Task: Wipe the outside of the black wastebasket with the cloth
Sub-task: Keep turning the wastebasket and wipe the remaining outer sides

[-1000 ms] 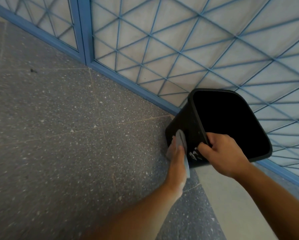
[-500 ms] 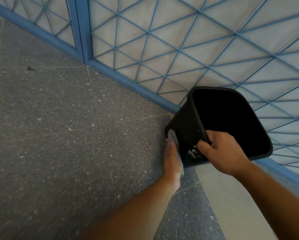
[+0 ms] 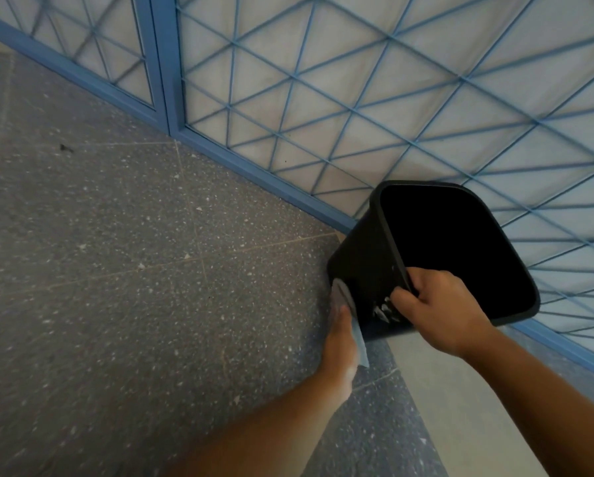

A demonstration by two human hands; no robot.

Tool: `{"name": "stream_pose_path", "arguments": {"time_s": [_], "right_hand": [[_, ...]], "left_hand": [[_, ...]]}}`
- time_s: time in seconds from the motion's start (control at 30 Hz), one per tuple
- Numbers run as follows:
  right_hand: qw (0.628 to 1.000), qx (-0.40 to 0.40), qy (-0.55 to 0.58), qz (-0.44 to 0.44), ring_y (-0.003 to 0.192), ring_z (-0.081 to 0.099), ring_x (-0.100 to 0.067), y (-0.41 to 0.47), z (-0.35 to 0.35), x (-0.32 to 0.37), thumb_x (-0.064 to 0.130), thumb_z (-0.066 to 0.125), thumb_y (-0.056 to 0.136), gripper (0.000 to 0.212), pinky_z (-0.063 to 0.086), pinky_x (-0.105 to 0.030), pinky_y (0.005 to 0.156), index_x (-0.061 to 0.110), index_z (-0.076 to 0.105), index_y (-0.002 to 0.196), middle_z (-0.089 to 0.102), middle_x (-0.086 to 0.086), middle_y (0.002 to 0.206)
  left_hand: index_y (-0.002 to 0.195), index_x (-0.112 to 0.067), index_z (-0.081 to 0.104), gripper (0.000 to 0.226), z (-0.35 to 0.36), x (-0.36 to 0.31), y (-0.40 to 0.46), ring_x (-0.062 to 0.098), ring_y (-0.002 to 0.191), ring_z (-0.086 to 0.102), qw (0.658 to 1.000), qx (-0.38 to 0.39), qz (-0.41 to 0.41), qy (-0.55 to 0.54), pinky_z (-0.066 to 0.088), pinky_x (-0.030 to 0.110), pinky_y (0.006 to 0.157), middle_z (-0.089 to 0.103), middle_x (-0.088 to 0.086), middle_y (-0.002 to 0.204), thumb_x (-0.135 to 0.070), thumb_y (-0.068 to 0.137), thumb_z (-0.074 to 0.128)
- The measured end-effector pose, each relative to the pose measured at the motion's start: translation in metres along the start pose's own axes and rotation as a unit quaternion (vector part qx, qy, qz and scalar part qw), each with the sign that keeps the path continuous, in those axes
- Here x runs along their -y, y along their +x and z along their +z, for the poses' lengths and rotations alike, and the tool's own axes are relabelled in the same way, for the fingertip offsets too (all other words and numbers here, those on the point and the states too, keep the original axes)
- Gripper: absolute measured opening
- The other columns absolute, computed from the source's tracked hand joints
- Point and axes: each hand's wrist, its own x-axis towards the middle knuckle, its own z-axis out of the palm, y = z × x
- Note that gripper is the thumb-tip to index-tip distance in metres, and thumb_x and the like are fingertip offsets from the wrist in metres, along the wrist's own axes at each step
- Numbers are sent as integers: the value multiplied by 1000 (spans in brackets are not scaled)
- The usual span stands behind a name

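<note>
Both of my hands are working on the black wastebasket (image 3: 364, 270), which I am tipping off the floor (image 3: 133, 270) near the foot of the blue lattice partition (image 3: 323, 108), its mouth facing up toward me. My right hand (image 3: 440, 315) is gripping the near rim, thumb outside and fingers hooked over the edge. My left hand (image 3: 340, 339) is pressing the pale cloth (image 3: 348, 308) flat against the outer left wall, fingers extended.

Compared with a second ago, my left hand is sliding further down that wall, so the cloth is now reaching the lower edge near the base. I am judging this as one stroke nearly finished on this side; the far and right walls are hidden, so I cannot tell whether they are clean. Half a second ago the cloth was sitting slightly higher, and my right hand is keeping the same hold.
</note>
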Motion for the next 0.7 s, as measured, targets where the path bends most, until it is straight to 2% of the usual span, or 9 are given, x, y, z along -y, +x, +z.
{"name": "stream_pose_path", "arguments": {"time_s": [0.13,0.2,0.33,0.37,0.43,0.47,0.57,0.6,0.7], "right_hand": [[1000,4,7,0,46,52,-11,2,0,-1,33,55,78,26,43,-30,44,17,50,58,52,1,49],[1000,6,13,1,46,52,-11,1,-1,-1,33,56,79,26,44,-31,46,18,50,58,52,1,49],[1000,0,-1,1,48,52,-13,1,0,0,29,59,80,29,42,-33,47,14,48,58,51,0,50],[1000,-1,0,-1,47,51,-12,2,0,-1,29,59,79,29,40,-31,45,15,47,57,50,0,49],[1000,1,3,-3,46,51,-10,3,0,-1,30,58,79,29,38,-28,44,18,46,55,49,2,48],[1000,1,5,-1,47,51,-11,2,0,-1,30,58,79,28,39,-29,45,19,46,56,49,2,48],[1000,3,7,2,48,53,-14,0,1,1,30,58,80,27,46,-35,48,17,49,59,53,0,51],[1000,0,3,-3,47,52,-13,0,1,1,30,58,80,27,45,-34,47,17,48,58,52,0,50],[1000,-2,0,-13,45,49,-10,1,-1,-1,33,56,77,28,39,-29,44,18,45,56,47,2,48]], "left_hand": [[165,-25,24,61,11,-6,2,19,155,34,999,37,34,-15,23,41,130,30,2,170,-49,110,32],[166,-26,23,59,8,6,1,16,155,33,997,55,50,3,23,36,129,29,0,171,-47,111,31],[166,-24,23,62,3,4,13,18,156,30,999,19,41,-6,23,36,129,28,1,171,-50,110,31],[166,-27,22,59,5,1,15,15,157,28,998,30,56,-1,25,33,128,26,-3,172,-48,111,30],[166,-33,20,56,7,2,8,9,156,27,996,53,76,16,32,19,117,24,-8,172,-45,112,30],[166,-33,20,57,4,7,5,10,154,30,995,56,73,27,32,17,115,26,-8,171,-46,111,31],[165,-29,22,58,-6,8,12,17,153,35,997,34,62,42,28,33,124,31,-2,170,-49,111,29],[166,-30,21,58,-4,3,15,15,152,36,996,36,68,39,30,32,123,30,-2,170,-48,111,29],[166,-36,17,57,5,-5,11,-10,139,42,992,69,91,44,38,7,104,25,-9,171,-45,111,32]]}}
